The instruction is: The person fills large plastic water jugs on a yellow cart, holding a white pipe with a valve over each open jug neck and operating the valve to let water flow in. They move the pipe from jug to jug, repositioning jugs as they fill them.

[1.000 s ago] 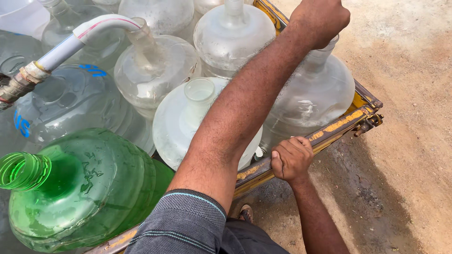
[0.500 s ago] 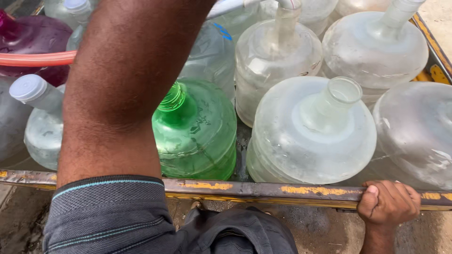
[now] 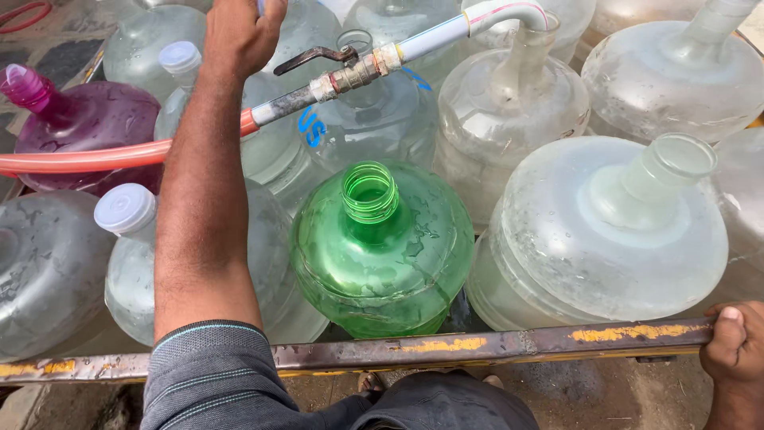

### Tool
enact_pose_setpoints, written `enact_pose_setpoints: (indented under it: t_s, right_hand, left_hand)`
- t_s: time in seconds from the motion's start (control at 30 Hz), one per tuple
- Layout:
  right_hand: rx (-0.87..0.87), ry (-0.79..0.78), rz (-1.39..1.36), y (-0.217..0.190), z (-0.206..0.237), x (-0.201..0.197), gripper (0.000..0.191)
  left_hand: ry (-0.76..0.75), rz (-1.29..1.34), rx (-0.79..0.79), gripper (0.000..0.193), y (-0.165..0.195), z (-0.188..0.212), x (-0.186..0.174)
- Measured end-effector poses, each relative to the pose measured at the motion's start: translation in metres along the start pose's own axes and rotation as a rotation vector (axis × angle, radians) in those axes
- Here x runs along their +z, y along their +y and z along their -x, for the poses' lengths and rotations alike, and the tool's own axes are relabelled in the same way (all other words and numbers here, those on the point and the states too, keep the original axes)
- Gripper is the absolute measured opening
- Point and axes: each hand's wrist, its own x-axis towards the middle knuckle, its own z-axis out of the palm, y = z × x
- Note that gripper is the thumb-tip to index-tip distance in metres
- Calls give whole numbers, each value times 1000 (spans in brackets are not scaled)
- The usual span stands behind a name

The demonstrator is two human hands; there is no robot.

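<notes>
The left hand reaches up to 12 o'clock, fingers curled by the stiff metal pipe with a rusty tap lever; I cannot tell if it grips. The right hand is clamped on the rusty metal cart rail at 4 o'clock. The pipe looks hard and maybe wet; its soft pink hose bends. The open green plastic water jug sits in the middle, light if empty. Clear round jugs crowd all around.

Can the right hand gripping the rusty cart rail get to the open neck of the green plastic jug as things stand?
Probably yes. The right hand sits on the rusty metal rail, and the green plastic jug stands just behind that rail, uncapped, nothing over its neck. The left hand is farther back.
</notes>
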Motion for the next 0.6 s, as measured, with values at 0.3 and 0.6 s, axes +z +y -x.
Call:
enact_pose_setpoints:
  t_s: [0.3, 0.6]
  right_hand:
    - [-175, 36, 271, -35, -12, -22, 30]
    - [-97, -4, 260, -32, -24, -32, 37]
  left_hand:
    - [-313, 247, 99, 36, 3, -31, 66]
    - [-667, 268, 73, 56, 55, -41, 45]
